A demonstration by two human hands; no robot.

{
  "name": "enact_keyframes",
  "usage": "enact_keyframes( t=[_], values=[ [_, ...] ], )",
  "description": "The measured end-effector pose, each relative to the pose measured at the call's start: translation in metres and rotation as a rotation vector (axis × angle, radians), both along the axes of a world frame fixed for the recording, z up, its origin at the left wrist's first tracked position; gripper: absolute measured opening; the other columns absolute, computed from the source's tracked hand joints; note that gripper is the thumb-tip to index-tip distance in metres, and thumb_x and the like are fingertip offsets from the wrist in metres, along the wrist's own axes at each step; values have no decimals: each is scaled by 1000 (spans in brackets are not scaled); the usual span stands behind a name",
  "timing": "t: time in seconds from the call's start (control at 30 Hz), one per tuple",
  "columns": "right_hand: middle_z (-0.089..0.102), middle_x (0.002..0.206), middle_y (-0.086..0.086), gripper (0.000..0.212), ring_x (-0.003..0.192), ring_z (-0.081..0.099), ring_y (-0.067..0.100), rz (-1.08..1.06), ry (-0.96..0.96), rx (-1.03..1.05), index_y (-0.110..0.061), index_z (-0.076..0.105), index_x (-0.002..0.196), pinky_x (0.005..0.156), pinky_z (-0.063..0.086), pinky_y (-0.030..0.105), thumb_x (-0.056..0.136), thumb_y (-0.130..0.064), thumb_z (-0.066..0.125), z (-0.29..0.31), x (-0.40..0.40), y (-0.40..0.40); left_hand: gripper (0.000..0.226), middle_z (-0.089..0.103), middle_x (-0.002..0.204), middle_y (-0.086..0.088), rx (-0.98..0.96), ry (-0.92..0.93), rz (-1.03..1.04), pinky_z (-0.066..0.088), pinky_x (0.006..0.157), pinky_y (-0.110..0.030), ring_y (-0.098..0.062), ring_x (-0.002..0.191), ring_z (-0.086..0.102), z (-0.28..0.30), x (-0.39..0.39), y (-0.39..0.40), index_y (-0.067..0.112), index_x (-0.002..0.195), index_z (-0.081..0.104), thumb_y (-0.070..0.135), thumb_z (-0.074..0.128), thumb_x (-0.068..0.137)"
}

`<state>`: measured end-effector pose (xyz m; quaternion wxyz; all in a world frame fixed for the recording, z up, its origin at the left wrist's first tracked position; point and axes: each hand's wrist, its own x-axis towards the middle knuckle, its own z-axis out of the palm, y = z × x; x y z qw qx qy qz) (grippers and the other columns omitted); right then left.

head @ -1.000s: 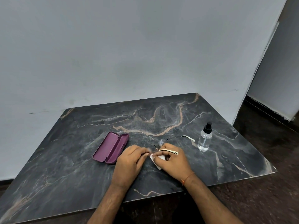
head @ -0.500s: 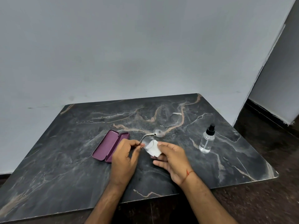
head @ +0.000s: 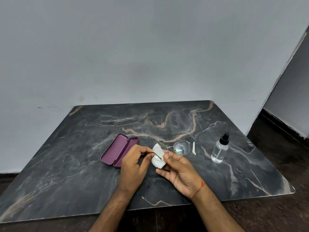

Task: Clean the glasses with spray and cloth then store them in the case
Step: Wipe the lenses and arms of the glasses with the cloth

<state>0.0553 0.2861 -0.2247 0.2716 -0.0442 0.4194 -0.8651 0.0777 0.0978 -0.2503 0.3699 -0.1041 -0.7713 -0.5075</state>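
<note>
Thin metal-framed glasses (head: pixel 181 148) are held just above the dark marble table (head: pixel 83 164), their right lens showing droplets. My left hand (head: pixel 133 166) pinches the frame at its left end. My right hand (head: pixel 180 171) pinches a white cloth (head: pixel 158 158) round the left lens with thumb and fingers. The purple case (head: pixel 119 150) lies open on the table just left of my left hand. A clear spray bottle (head: pixel 219 150) with a black top stands upright to the right.
A grey wall rises behind the table. The table's right and near edges drop to a dark floor (head: pixel 275 215).
The glasses have been turned so both lenses face the camera and spread to the right. The cloth now wraps the left lens. The view shifted slightly.
</note>
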Motion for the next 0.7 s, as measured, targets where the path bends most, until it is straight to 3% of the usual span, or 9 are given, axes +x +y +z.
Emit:
enact_keyframes(
  t=[0.1,0.17,0.33,0.6,0.7],
  values=[
    [80,114,20,23,97,81,23,-88,-8,-43,-4,83,109,74,66,31,87,-4,77,-1,-2,-5,9,74,104,17,-14,-10,5,58,88,-22,-11,100,76,0,-1,0,22,106,79,27,72,101],
    [79,115,20,33,96,81,23,-151,-21,-81,1,79,117,73,66,30,84,0,77,-2,-3,-6,9,74,104,17,-50,-1,0,56,89,-19,-10,100,75,2,-1,1,21,106,79,25,73,100],
    [80,113,17,26,90,80,22,-124,-64,-82,-10,86,106,68,67,33,84,0,76,-1,-3,-3,13,74,103,15,-96,32,14,55,89,-18,-8,100,74,2,1,0,15,105,81,25,73,100],
    [78,115,25,29,98,81,28,-119,-28,-86,6,77,113,80,68,35,84,1,76,-3,-4,-5,8,74,104,19,-37,20,24,58,87,-21,-11,99,76,0,-2,-1,23,107,80,23,75,100],
    [80,114,23,33,95,82,26,-163,-35,-123,6,77,116,73,67,31,83,5,75,-3,-4,-6,9,74,105,18,-60,19,12,58,88,-23,-12,100,76,-1,-2,-1,21,108,80,23,75,101]
  ],
)
